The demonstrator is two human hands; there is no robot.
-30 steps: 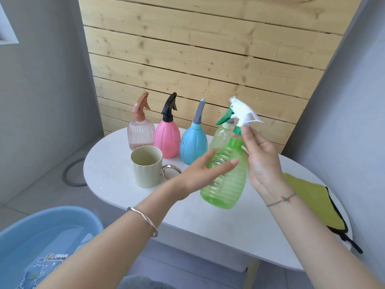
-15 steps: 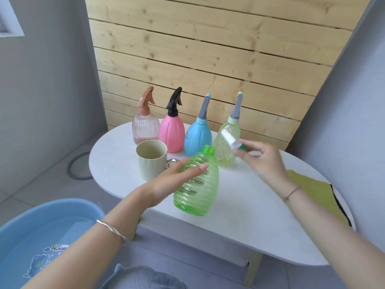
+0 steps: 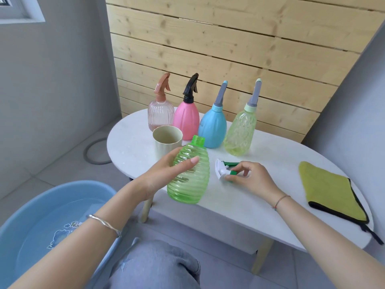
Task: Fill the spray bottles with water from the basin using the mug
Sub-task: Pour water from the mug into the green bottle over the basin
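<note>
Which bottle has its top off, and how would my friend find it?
Find the white oval table against the wooden wall. In front of the row of capped bottles, beside the beige mug, the left hand holds a bright green ribbed bottle. It alone has a bare open neck; the right hand holds its sprayer head.

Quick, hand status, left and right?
Left hand: grips the uncapped green spray bottle.
Right hand: pinches the white-and-green spray head.

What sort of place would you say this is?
Probably a home balcony or wash corner: tiled floor with a drain ring, a water basin on it, a low table by plank cladding.
</note>
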